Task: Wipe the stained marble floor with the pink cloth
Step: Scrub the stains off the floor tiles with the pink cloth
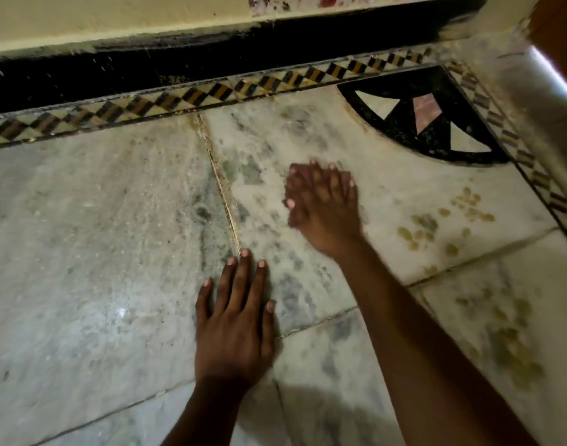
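Note:
The marble floor (98, 252) is pale grey with dark smudges around the middle and yellowish stains (436, 226) to the right. My left hand (233, 323) lies flat on the floor with straight fingers, beside a joint between slabs. My right hand (324, 207) is stretched further out over the smudged slab, fingers straight and together, blurred by motion; whether it touches the floor I cannot tell. Neither hand holds anything. No pink cloth is in view.
A patterned black-and-tan inlay border (211, 91) runs along the far edge below a black skirting and a cream wall (114, 17). A black quarter-circle inlay (430, 123) fills the far right corner. More yellowish stains (507, 342) mark the near right slab.

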A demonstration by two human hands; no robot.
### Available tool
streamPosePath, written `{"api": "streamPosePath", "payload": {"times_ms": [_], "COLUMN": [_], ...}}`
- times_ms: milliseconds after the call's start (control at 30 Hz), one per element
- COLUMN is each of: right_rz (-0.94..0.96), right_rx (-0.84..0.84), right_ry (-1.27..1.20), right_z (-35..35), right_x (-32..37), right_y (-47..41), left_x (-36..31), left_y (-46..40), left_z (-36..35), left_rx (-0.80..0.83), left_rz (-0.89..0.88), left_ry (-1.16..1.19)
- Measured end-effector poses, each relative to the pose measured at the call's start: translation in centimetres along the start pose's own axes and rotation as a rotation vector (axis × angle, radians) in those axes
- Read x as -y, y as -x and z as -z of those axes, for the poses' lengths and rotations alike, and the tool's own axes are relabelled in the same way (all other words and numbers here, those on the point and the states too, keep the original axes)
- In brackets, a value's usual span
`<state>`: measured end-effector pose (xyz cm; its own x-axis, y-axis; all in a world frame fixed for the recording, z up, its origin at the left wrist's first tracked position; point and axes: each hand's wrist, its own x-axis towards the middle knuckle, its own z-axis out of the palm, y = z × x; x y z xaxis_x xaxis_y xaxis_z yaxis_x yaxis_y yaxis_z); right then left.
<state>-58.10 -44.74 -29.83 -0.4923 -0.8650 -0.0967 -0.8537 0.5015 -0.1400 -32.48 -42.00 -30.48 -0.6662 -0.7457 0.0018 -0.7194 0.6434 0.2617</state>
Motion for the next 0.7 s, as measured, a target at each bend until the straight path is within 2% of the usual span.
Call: {"api": "streamPosePath", "payload": {"times_ms": [33,100,233,300,367,433,467,500,567,633,700], "right_rz": [-0.011,-0.181,-0.642,-0.626,-0.403,-0.248,-0.229,-0.257,-0.428,-0.632,-0.687], "right_rx": [-0.061,-0.086,-0.04,0.028,0.07,0.03,-0.016,-0.06,-0.086,-0.064,-0.047], "right_ry": [0.02,0.026,-0.13,-0.161,-0.096,-0.08,-0.064,-0.049,-0.021,-0.1,-0.176], "right_z": [-0.6,-0.6,1.3,2.1,1.7,0.8,0.1,-0.4,-0.5,0.3,1.2], "right_x": [-0.7,-3.5,-7.3,-6.3,-4.3,-3.8,-4.2,-4.9,-7.2,-9.0,-8.9], "right_y": [3.4,6.7,0.0,-3.8,-3.8,1.1,4.1,7.0,9.6,8.0,5.0], "left_x": [0.0,0.0,0.2,0.0,0.2,0.1,0.1,0.2,0.2,0.3,0.4], "left_y": [0.0,0.1,0.1,0.1,0.0,0.1,0.2,0.1,0.1,0.1,0.0], "left_z": [0.0,-0.1,-0.5,-0.6,-0.6,-0.4,-0.2,-0.2,-0.3,-0.4,-0.5], "left_rx": [-0.002,0.001,-0.011,-0.035,-0.037,-0.02,-0.016,-0.01,-0.007,-0.01,-0.005], "left_rz": [0.002,0.0,-0.005,-0.005,-0.003,-0.013,-0.012,-0.011,-0.013,-0.016,-0.013], "left_ry": [0.0,-0.006,-0.002,0.002,-0.001,-0.004,-0.008,-0.011,-0.015,-0.019,-0.018]}}
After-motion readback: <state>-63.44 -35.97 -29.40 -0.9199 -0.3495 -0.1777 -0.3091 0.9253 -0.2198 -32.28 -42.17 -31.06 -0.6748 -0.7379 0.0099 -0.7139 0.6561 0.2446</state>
